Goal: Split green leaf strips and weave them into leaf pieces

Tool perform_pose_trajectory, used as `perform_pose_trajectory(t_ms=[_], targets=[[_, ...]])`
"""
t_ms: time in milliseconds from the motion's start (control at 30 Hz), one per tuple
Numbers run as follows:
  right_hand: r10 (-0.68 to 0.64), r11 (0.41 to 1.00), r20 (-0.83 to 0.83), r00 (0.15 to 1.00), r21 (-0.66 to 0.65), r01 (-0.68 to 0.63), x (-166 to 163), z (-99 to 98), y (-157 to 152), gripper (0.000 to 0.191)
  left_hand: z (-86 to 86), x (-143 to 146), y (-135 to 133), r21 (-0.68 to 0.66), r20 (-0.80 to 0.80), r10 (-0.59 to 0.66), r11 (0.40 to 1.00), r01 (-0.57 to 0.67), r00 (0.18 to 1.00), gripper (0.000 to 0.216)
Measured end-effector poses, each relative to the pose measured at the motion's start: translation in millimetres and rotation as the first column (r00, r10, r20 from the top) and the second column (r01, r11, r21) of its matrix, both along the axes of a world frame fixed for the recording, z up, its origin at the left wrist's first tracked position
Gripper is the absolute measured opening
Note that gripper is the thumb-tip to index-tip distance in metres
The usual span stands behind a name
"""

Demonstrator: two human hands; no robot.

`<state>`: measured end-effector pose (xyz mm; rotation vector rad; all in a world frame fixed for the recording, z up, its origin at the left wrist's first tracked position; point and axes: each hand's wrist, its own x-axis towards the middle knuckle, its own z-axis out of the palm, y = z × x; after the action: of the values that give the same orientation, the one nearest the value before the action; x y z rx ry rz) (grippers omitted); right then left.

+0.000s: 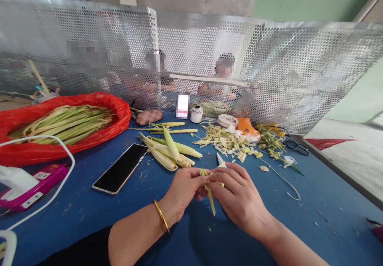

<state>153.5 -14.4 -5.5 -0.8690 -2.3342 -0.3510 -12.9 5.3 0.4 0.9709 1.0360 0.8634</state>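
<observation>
My left hand (183,189), with a gold bangle at the wrist, pinches the top of a thin yellow-green leaf strip (211,202) over the blue table (299,226). My right hand (239,194) is closed on the same strip from the right, and a small blade tip (220,159) shows just above its fingers. The strip hangs down between both hands. A small pile of trimmed pale stalks (170,151) lies just beyond my hands.
A red plastic bag (18,150) of long green-yellow leaves sits at left. A black phone (121,167) lies face up nearby; a pink device (36,184) with a white cable sits far left. Cut scraps (227,140), tape rolls and an orange item lie behind. A perforated metal screen (269,66) backs the table, people beyond it.
</observation>
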Motion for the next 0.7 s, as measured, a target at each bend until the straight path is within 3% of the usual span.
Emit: perform_pose_trajectory(t_ms=[167,233,333,433,533,600,700], targets=[[0.062,0.997,0.051,0.997,0.046,-0.065,-0.7,0.6,-3.4,0.018,-1.6,-0.5,-0.3,-0.056,0.018,-0.015,0.998,0.016,1.000,0.023],[0.064,0.998,-0.042,0.997,0.017,-0.063,-1.9,1.8,-3.0,0.022,-2.0,-0.9,-0.8,-0.069,0.028,-0.049,0.996,0.050,0.998,0.023],[-0.026,0.987,-0.283,0.959,-0.160,-0.021,-2.8,3.7,-0.3,0.019,-1.5,-1.7,-1.5,-0.040,0.027,-0.135,0.990,0.136,0.991,0.025],[-0.175,0.912,-0.422,0.889,-0.410,-0.015,-1.5,4.4,2.7,0.016,-1.1,-2.5,-1.3,0.020,-0.019,-0.205,0.979,0.205,0.979,0.026],[-0.354,0.787,-0.384,0.853,-0.616,0.049,0.8,4.0,4.9,0.018,-1.4,-2.8,-0.8,0.055,-0.069,-0.277,0.958,0.281,0.958,0.023],[-0.426,0.722,-0.317,0.847,-0.683,0.108,1.7,3.8,5.9,0.019,-1.3,-2.6,-0.9,0.072,-0.098,-0.308,0.946,0.315,0.946,0.020],[-0.459,0.681,-0.277,0.844,-0.720,0.134,0.4,3.4,6.5,0.021,-0.4,-2.3,-1.4,0.094,-0.146,-0.308,0.942,0.323,0.940,0.016]])
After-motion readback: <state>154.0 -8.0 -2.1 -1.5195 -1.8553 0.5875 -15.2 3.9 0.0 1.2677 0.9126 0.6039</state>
